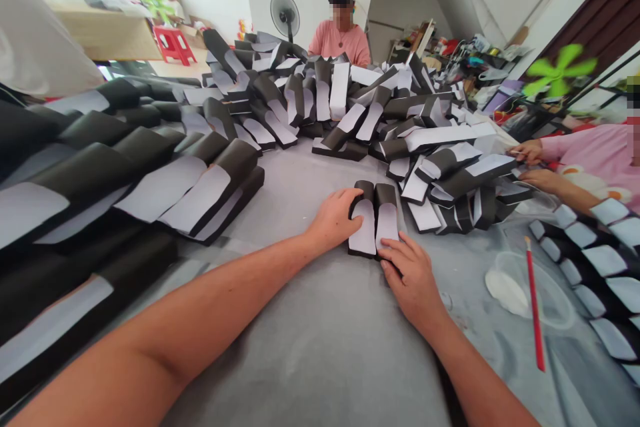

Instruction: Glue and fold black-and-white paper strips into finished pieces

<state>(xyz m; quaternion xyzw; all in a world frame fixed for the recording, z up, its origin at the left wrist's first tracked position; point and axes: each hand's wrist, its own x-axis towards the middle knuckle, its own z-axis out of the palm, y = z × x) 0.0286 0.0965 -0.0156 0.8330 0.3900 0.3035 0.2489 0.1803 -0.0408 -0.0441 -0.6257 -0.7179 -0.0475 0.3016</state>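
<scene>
Loosely curved, the left hand (pixel 333 220) drapes over the upper edge of a pair of black-and-white curved pieces (pixel 387 223), while the right hand (pixel 410 280) lies against their lower end. Neither hand is spread wide, and whether either one is actually gripping cannot be told. The pair lies side by side at 12 o'clock on a soft grey felt-like table cover (pixel 320 373). Each piece has a smooth, matte black, arched body and a flat white face with a rounded end.

Similar pieces lie in dense, overlapping heaps from 9 to 2 o'clock, with a neat row (pixel 590 280) at 3 o'clock. At 4 o'clock, a slim red pencil (pixel 534 300) lies across a round, clear plastic sheet (pixel 555 300). A co-worker's bare hands (pixel 530 160) reach in at 2 o'clock from a pink sleeve, and another person (pixel 340 37) sits beyond the heaps at 12 o'clock.
</scene>
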